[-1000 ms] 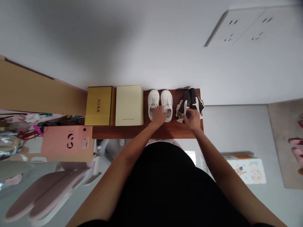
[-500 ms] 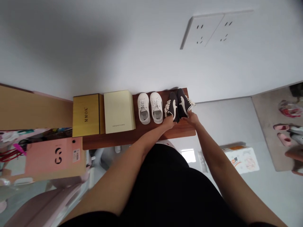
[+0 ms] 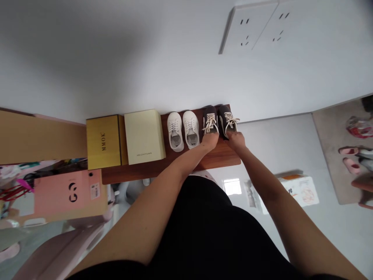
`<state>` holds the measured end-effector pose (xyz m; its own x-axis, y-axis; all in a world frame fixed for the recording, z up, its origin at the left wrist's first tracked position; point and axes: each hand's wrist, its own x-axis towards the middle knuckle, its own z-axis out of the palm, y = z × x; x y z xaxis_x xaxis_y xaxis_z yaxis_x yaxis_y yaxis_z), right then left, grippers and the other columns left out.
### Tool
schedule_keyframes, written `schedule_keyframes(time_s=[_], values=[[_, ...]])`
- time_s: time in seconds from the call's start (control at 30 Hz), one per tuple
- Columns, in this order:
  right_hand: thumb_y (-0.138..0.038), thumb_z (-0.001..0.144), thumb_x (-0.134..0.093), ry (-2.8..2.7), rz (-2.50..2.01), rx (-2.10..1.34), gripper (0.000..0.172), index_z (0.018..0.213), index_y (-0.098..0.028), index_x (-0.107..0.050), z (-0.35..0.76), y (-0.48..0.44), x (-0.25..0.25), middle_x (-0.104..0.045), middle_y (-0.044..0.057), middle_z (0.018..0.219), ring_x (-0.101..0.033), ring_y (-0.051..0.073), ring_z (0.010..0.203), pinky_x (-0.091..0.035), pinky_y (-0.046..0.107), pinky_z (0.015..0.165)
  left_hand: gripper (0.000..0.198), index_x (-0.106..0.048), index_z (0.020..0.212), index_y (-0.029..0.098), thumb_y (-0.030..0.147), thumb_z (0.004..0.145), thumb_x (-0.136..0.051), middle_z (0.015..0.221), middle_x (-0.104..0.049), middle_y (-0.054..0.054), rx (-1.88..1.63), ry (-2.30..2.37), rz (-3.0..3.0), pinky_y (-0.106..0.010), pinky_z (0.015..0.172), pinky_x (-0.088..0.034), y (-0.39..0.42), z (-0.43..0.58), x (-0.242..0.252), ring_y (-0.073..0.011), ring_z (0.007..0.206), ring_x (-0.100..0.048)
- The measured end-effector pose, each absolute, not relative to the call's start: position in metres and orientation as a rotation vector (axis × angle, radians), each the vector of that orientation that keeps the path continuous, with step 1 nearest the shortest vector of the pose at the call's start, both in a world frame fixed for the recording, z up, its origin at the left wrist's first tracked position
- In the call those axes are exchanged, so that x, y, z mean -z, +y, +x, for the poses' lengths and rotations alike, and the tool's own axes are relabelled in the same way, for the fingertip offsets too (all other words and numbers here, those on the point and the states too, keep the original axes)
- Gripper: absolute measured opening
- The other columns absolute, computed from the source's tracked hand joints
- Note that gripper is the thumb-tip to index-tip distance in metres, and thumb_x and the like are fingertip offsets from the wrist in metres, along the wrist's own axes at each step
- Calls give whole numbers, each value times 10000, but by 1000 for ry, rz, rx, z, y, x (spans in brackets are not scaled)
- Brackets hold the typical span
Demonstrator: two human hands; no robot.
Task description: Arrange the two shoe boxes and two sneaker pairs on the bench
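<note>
A pair of dark sneakers with cream laces stands upright at the right end of a brown wooden shelf, toes to the wall. My left hand grips the heel of the left dark sneaker. My right hand grips the heel of the right dark sneaker. Just left of them sits a pair of white sneakers, side by side and untouched.
A cream box and a gold box stand left of the shoes. A pink box lies lower left. White wall with sockets behind. A printed package and a mat with slippers lie on the floor right.
My left hand left the white sneakers and joined the right on the dark pair. The dark sneakers went from lying tilted on their sides to standing upright against the wall.
</note>
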<state>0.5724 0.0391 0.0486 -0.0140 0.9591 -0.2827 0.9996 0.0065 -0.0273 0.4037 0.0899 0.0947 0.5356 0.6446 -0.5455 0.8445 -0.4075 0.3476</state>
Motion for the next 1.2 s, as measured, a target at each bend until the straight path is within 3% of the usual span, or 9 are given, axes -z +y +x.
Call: schedule_keyframes(time_s=[0.43,0.6,0.73,0.9,1.03,1.2], values=[[-232,897,-642,2046,2115,390,188,1038,-120,-694,559,49,-30,-727,200,1058,-604,295,1022,-391,373,880,350,-665,1252,70,35,969,-462,1139,-736,-222,425,1196,2160,-391,1029,-524,99,418,-74,-286,1187,-697],[-149,899,-552,2017,2149,383,235,1067,-107,-711,556,41,-35,-706,216,1096,-576,305,1048,-386,386,883,304,-623,1272,103,120,993,-503,1158,-731,-201,335,1194,2105,-370,981,-518,93,413,-78,-275,1136,-705],[-241,931,-543,2087,2311,266,302,1166,-123,-690,551,35,-51,-685,201,1137,-557,325,1053,-390,416,895,235,-628,1206,128,203,1006,-529,1150,-724,-178,49,1244,2055,-355,922,-510,93,402,-90,-268,1085,-699],[-321,986,-504,2264,2542,134,314,1198,-154,-666,534,35,-87,-684,173,1124,-557,324,1047,-403,432,921,167,-670,1057,189,249,1003,-524,925,-729,-63,-381,1320,1882,-286,814,-482,98,352,-118,-188,863,-683],[-319,996,-501,2421,2674,176,286,1185,-177,-662,503,30,-109,-692,152,1095,-584,303,1039,-434,449,957,172,-686,969,196,323,966,-571,743,-660,0,-516,1477,1719,-264,745,-452,83,282,-137,-152,714,-614],[-304,972,-536,2487,2609,697,261,1157,-176,-669,440,10,-102,-719,130,1075,-644,270,1005,-495,420,954,213,-660,821,205,374,932,-596,636,-581,20,-402,1688,1496,-265,704,-429,29,188,-133,-165,681,-584]])
